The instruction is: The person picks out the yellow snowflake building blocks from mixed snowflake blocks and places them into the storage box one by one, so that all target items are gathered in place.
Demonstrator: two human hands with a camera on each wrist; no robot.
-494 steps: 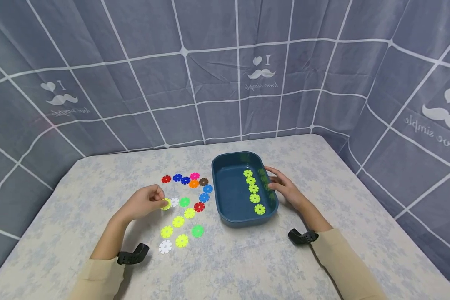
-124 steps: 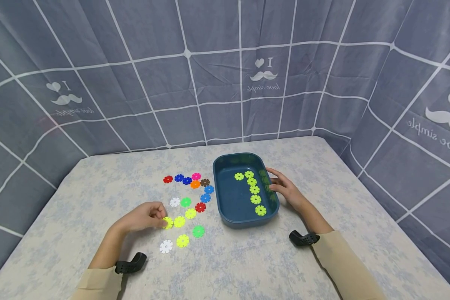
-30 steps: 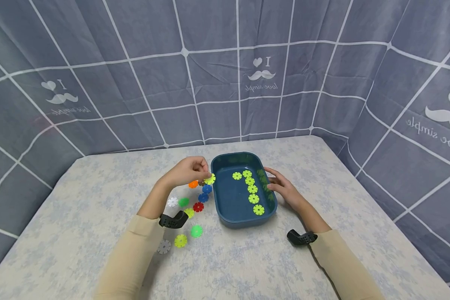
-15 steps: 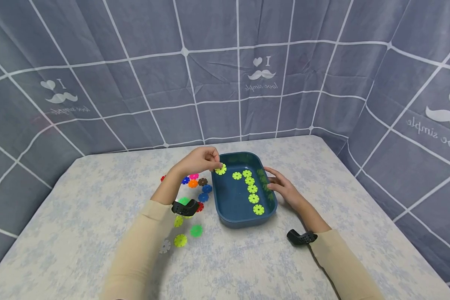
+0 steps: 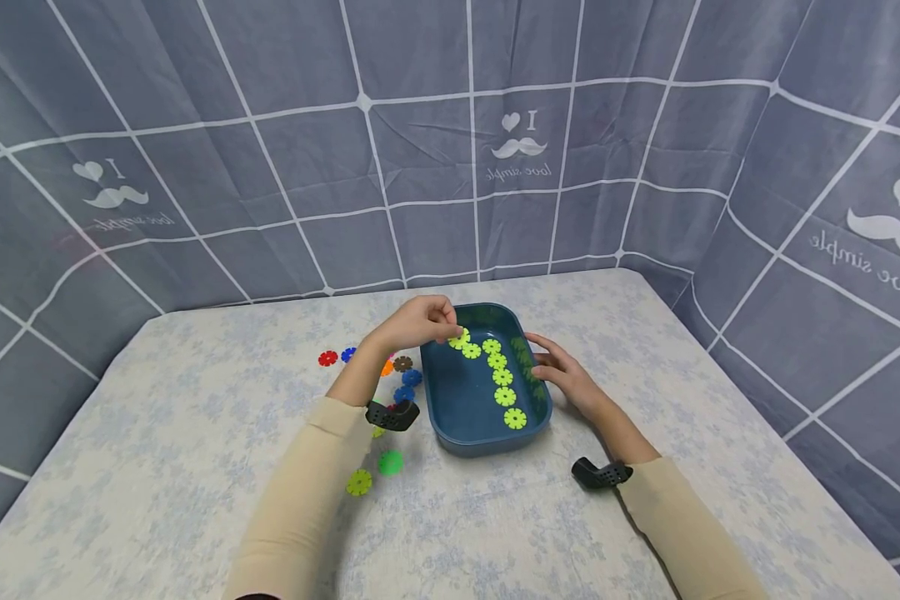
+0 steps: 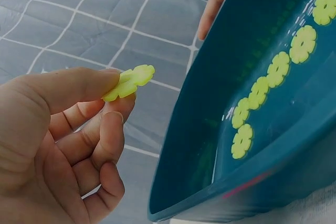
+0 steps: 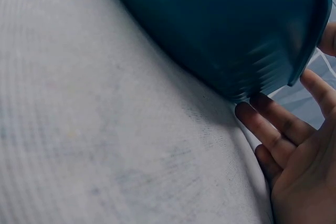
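My left hand [image 5: 423, 322] pinches a yellow-green snowflake disc [image 5: 461, 338] between thumb and index finger, over the left far part of a dark teal plastic bin [image 5: 450, 447]. In the left wrist view the pinched snowflake disc [image 6: 128, 83] is tilted and apart from the bin wall. Several discs like it lie flat on the bin floor: one disc [image 5: 471, 351] just below the held one, then a slanting line ending at a near disc [image 5: 515, 418]. My right hand [image 5: 576, 383] holds the bin's right side, thumb at the rim and fingers against the outer wall [image 7: 247, 61].
Left of the bin, loose discs lie on the patterned tablecloth [image 5: 157, 450]: red [image 5: 327, 358], brown [image 5: 402, 364], blue [image 5: 404, 394], green [image 5: 391, 463], yellow [image 5: 359, 482] and others. My left forearm hides some of them. A grey-blue curtain [image 5: 420, 150] stands behind the table.
A sixth disc joined those in the bin between the first two frames. Since then my left hand picked up another yellow disc and carried it right, over the bin. My right hand stays.
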